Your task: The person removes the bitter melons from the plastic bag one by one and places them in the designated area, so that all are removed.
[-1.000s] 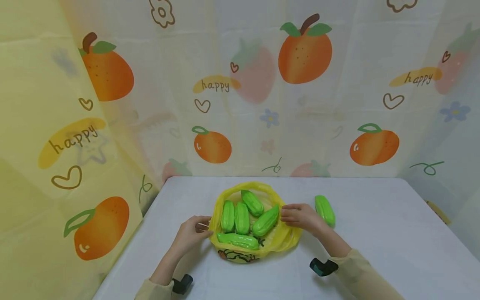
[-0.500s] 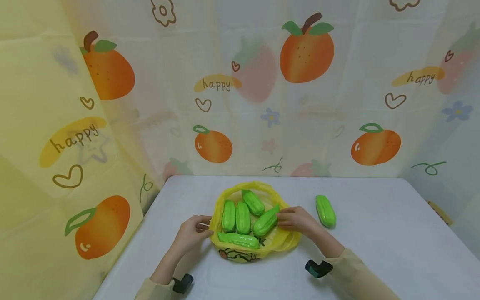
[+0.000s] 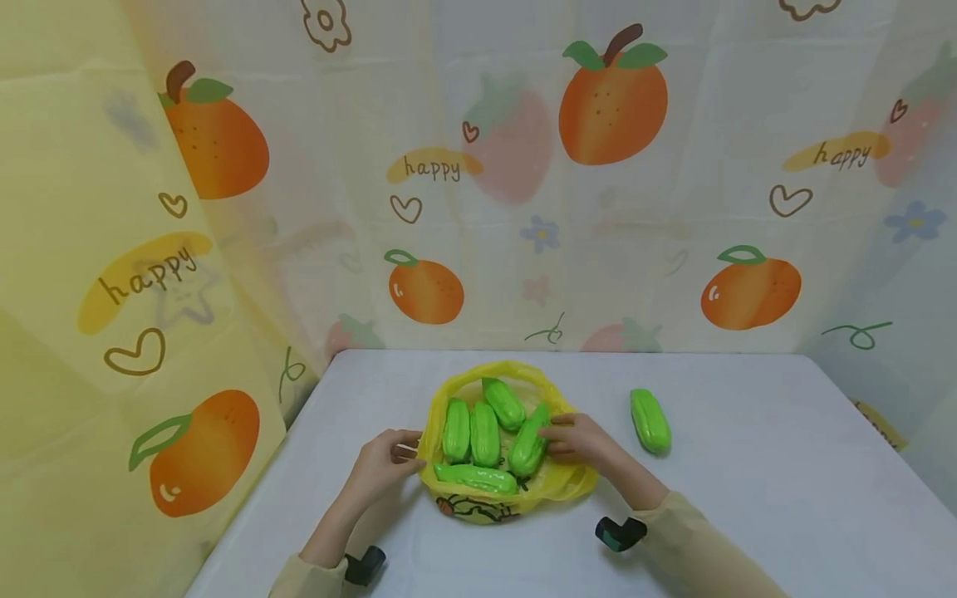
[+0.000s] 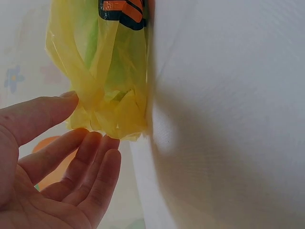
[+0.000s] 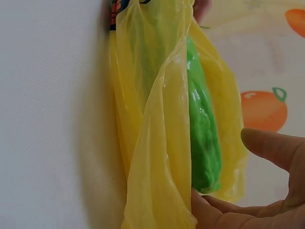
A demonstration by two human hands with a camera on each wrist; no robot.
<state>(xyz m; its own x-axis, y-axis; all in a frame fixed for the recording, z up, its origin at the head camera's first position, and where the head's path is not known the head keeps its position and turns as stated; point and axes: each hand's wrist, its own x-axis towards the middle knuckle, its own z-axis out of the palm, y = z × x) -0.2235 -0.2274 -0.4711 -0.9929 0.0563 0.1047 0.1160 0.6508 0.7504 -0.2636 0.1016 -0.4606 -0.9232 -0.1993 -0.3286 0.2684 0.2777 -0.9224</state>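
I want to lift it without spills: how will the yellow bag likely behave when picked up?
The yellow bag is probably floppy, since its thin film creases and folds. It may sag, as five green pieces lie inside its open mouth. Its sheen hints it could slip.

Observing patterned curtain (image 3: 478, 232) hanging behind white table (image 3: 748, 448); noting printed oranges (image 3: 613, 112), hearts (image 3: 791, 201) and "happy" lettering (image 3: 431, 169); recording yellow left-side panel (image 3: 45, 448).
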